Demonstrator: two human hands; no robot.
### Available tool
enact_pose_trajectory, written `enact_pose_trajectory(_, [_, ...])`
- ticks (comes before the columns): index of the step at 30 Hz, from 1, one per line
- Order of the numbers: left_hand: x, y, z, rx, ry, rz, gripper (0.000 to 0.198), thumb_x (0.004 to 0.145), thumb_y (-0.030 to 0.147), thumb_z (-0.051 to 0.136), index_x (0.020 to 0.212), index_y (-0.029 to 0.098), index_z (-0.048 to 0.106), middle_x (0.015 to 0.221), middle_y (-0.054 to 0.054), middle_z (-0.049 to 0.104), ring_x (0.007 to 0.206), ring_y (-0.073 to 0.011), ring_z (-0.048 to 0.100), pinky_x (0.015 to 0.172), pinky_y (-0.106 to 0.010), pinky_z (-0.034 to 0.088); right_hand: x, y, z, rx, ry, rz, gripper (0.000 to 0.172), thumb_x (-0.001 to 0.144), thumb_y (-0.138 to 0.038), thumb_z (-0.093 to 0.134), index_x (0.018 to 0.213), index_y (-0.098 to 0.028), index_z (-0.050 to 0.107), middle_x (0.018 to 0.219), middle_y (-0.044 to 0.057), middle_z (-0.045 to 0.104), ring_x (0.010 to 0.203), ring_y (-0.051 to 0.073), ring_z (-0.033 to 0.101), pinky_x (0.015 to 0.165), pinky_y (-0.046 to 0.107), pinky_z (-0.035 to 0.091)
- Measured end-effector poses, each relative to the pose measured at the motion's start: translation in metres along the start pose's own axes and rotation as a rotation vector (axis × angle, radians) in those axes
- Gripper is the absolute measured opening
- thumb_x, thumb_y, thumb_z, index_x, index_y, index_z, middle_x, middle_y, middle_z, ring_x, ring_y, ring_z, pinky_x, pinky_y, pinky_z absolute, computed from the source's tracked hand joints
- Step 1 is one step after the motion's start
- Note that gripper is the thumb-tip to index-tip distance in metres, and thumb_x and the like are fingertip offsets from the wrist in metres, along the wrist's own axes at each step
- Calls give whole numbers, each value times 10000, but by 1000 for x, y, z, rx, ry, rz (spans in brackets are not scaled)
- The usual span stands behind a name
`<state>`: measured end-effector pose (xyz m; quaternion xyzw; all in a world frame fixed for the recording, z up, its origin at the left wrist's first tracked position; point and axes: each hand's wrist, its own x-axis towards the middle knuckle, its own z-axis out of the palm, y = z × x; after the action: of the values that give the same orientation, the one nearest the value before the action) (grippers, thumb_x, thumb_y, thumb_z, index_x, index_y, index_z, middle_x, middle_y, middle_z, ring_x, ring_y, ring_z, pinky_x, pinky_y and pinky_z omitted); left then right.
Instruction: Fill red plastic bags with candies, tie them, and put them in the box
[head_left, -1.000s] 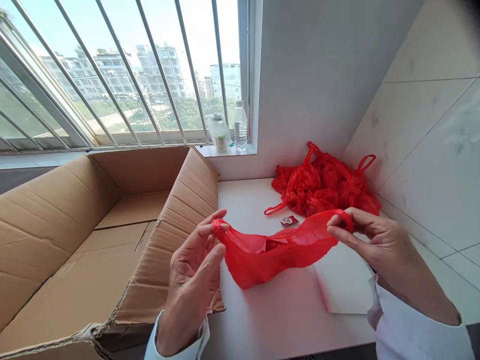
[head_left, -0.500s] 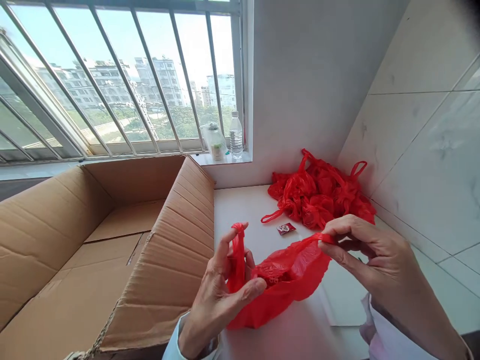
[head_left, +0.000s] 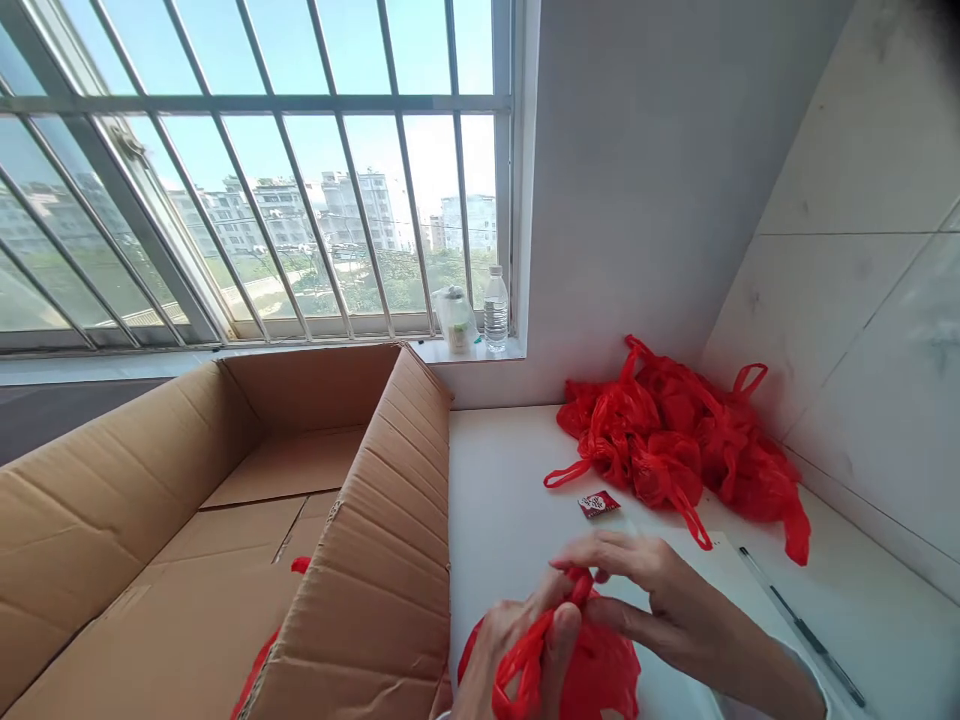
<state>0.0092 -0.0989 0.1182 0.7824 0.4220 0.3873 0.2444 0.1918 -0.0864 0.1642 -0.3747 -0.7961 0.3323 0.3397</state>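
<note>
Low in the head view, both my hands work at a small red plastic bag (head_left: pixel 592 670) over the white table (head_left: pixel 502 500). My left hand (head_left: pixel 517 650) is closed on one bag handle, thumb pressed against it. My right hand (head_left: pixel 660 600) pinches the other handle at the top, right where the two handles meet. The bag bulges below my fingers; its contents are hidden. My hands touch each other above the bag.
A large open cardboard box (head_left: pixel 375 560) stands at the left, with bits of red plastic (head_left: pixel 259 665) inside. A heap of red bags (head_left: pixel 675 440) lies at the back right, a small red packet (head_left: pixel 598 503) before it. A pen (head_left: pixel 802 625) lies at the right. A water bottle (head_left: pixel 495 308) stands on the sill.
My hands have come together from wide apart, bringing the two bag handles to one point. The bag has moved lower and closer to me, and the camera has tilted up.
</note>
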Motion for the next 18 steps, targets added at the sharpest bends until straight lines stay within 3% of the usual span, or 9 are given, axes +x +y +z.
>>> enact_pose_trajectory(3, [4, -10, 6, -56, -118, -44, 535, 947, 571, 163, 894, 267, 601, 502, 38, 422, 419, -142, 390, 447, -278, 313, -3, 27, 15, 221, -1, 138, 271, 897, -425, 554, 943, -194, 687, 835, 39, 689, 758, 159, 628, 688, 255, 499])
enact_pose_trajectory(7, [5, -17, 9, -48, -106, -132, 441, 950, 577, 186, 914, 269, 500, 482, 76, 331, 362, -123, 299, 437, -281, 222, -8, 49, 32, 388, 163, 207, 392, 853, -534, 572, 742, -161, 622, 692, 27, 620, 656, 148, 591, 616, 251, 474])
enact_pose_trajectory(9, [3, -14, 5, -39, -99, -158, 400, 955, 559, 204, 929, 269, 478, 484, 76, 375, 372, -126, 353, 436, -276, 221, -11, 50, 34, 380, 215, 200, 358, 861, -523, 564, 831, -175, 644, 770, 43, 645, 730, 169, 622, 687, 283, 506])
enact_pose_trajectory(11, [2, -8, -1, -75, -105, -170, 370, 957, 537, 224, 947, 272, 483, 505, 67, 467, 416, -136, 455, 448, -263, 284, -15, 45, 34, 328, 252, 173, 404, 836, -525, 600, 1080, -205, 639, 987, 83, 674, 943, 217, 639, 873, 364, 504])
enact_pose_trajectory(12, [1, -3, -4, -102, -103, -171, 343, 948, 534, 269, 969, 275, 494, 549, 56, 535, 466, -145, 519, 475, -256, 341, -16, 42, 34, 290, 257, 162, 527, 792, -531, 652, 1215, -223, 587, 1111, 99, 657, 1052, 239, 614, 956, 403, 469])
enact_pose_trajectory(14, [0, 5, -10, -131, -78, -176, 323, 880, 533, 468, 1084, 284, 499, 730, 21, 665, 632, -176, 627, 584, -266, 456, -19, 36, 37, 222, 228, 142, 768, 671, -517, 766, 1337, -236, 507, 1211, 109, 629, 1101, 262, 600, 984, 415, 457])
enact_pose_trajectory(16, [1, 9, -15, -130, -63, -194, 588, 743, 466, 689, 1244, 287, 437, 888, -12, 699, 757, -208, 652, 683, -305, 515, -22, 33, 39, 193, 192, 172, 639, 690, -470, 760, 1256, -226, 590, 1109, 85, 677, 954, 241, 651, 854, 355, 520])
enact_pose_trajectory(18, [3, 10, -18, -154, -2, -218, 709, 705, 395, 744, 1306, 272, 390, 880, -20, 687, 725, -192, 628, 677, -313, 528, -25, 37, 40, 205, 289, 249, 358, 804, -428, 658, 1087, -211, 685, 931, 53, 706, 790, 201, 652, 707, 302, 524])
